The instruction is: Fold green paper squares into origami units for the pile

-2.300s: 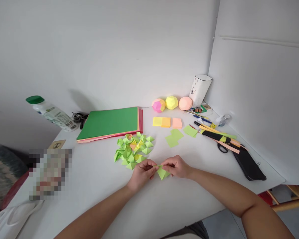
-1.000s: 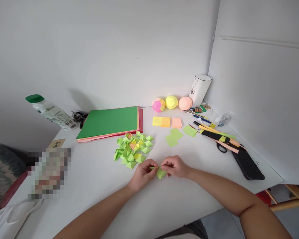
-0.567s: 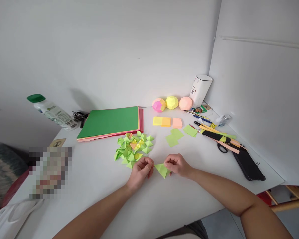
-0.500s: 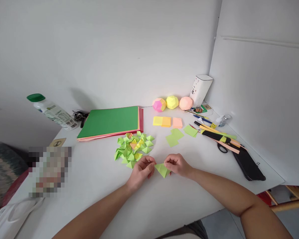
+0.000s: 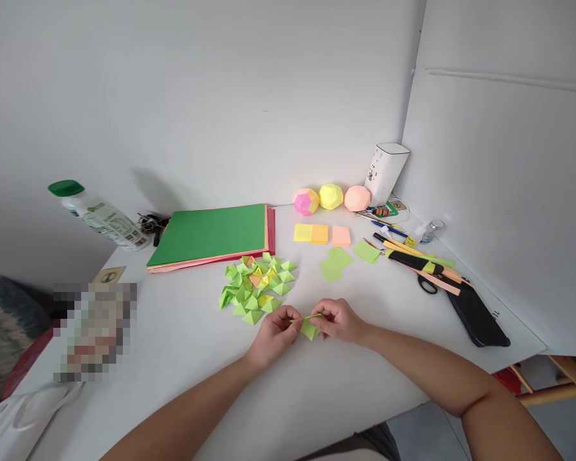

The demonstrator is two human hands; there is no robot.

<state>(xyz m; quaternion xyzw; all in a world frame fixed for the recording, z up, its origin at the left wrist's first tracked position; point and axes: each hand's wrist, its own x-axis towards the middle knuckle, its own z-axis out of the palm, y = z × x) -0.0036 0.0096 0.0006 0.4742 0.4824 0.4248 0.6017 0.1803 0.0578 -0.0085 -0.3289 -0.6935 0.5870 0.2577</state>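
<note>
Between my two hands is a small green sheet of paper (image 5: 310,329), folded, with a point facing down toward me. My left hand (image 5: 279,328) pinches its left end between thumb and fingers. On the other side my right hand (image 5: 338,319) grips the right end, and its fingers cover part of the sheet. Just beyond my left hand lies a heap of folded paper pieces (image 5: 244,294), mostly green with a few yellow and orange ones. Loose green paper squares (image 5: 333,268) lie flat beyond my right hand.
Yellow and orange sticky notes (image 5: 312,234) lie ahead, with three paper balls (image 5: 331,196) behind them. A stack of coloured paper (image 5: 216,234) is at the back left, near a green-capped bottle (image 5: 100,218). Scissors (image 5: 427,285) and a black phone (image 5: 477,317) lie right.
My left hand has moved right and now grips the green paper's left end. The paper has tilted and its top edge looks folded, so less of its face shows.
</note>
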